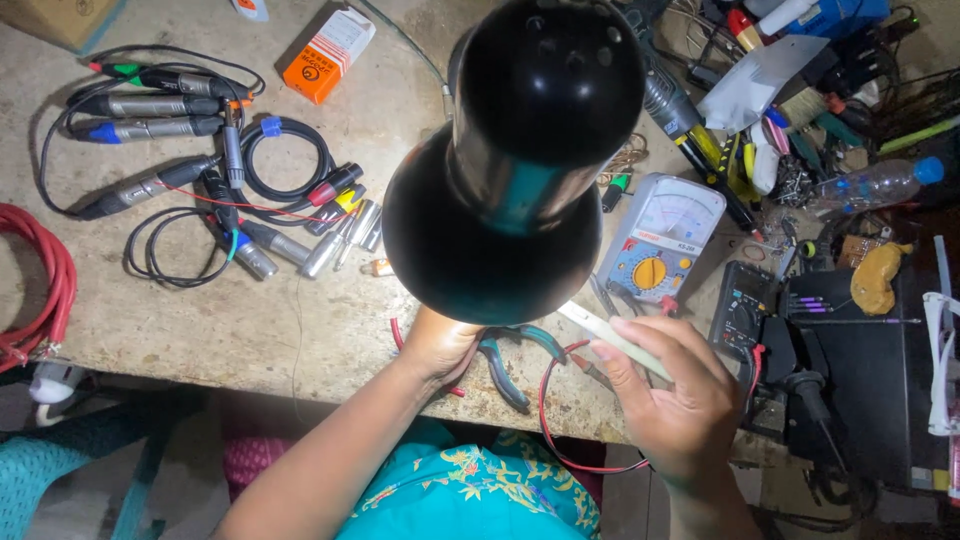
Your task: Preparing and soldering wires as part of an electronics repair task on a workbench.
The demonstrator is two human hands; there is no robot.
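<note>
My right hand (668, 392) is closed around a slim off-white plastic tool (612, 338): thumb along its upper side, fingers curled underneath. Its long axis runs diagonally, the free tip pointing up and to the left toward the black lamp shade (510, 170), the rear end buried in my palm. It sits over the front edge of the worn beige worktop (250, 330), just right of the shade's rim.

My left hand (440, 345) lies on the worktop directly under the shade. The fingertips are hidden by the shade, so I cannot tell what they grip or how far they are closed.

Between the hands: teal-handled pliers (510, 362) lying flat, handles toward me. A thin red wire (548, 400) loops from beside them down past the table edge.

Packages and labelled items:
- Orange-and-white rectangular carton (328, 55), top centre-left, lying tilted, orange end toward me.
- Grey analogue multimeter with a yellow dial (660, 240), just beyond my right hand, tilted slightly.
- Black digital multimeter (742, 305), just right of the grey one.
- Clear plastic bottle with blue cap (875, 183), far right, lying on its side, cap to the right.
- Corner of a brown cardboard box (60, 18), top left.

Left side: bundle of black audio cables with metal plugs (190, 170); red cable coil (40, 290) at the left edge.
</note>
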